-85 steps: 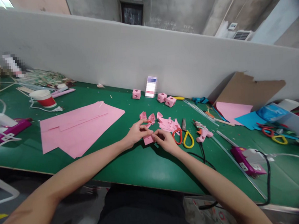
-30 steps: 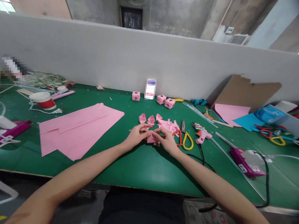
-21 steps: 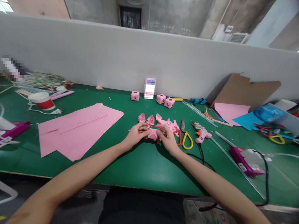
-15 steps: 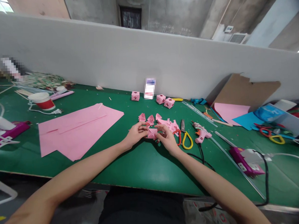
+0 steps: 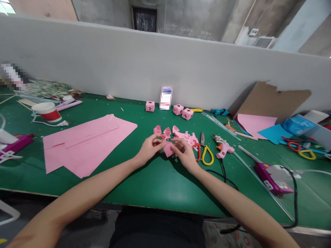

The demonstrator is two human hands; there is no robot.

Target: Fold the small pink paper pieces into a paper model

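Note:
Between both hands is a small folded piece of pink paper (image 5: pixel 168 149). My left hand (image 5: pixel 151 148) pinches its left side, and my right hand (image 5: pixel 184 152) grips its right side with thumb and fingers. Just beyond the fingers lie several small folded pink paper pieces (image 5: pixel 167 132). Pink paper scraps (image 5: pixel 190 138) are heaped beside my right hand. Red-and-yellow-handled scissors (image 5: pixel 207 155) lie right of that hand, partly hidden by it. Farther back stand finished-looking pink paper cubes (image 5: pixel 150 106) with dark diamond openings.
Large pink paper sheets (image 5: pixel 86 150) spread over the left of the green table (image 5: pixel 146 188). A pink glue gun (image 5: pixel 224 147) with a black cord lies on the right, near a purple power strip (image 5: pixel 270 177). A paper cup (image 5: pixel 46 111) stands far left. A grey partition (image 5: pixel 109 64) rises behind.
The folded pink paper has been turned between my fingers; its creased star-like face has given way to a flatter, plainer face. My hands have barely shifted.

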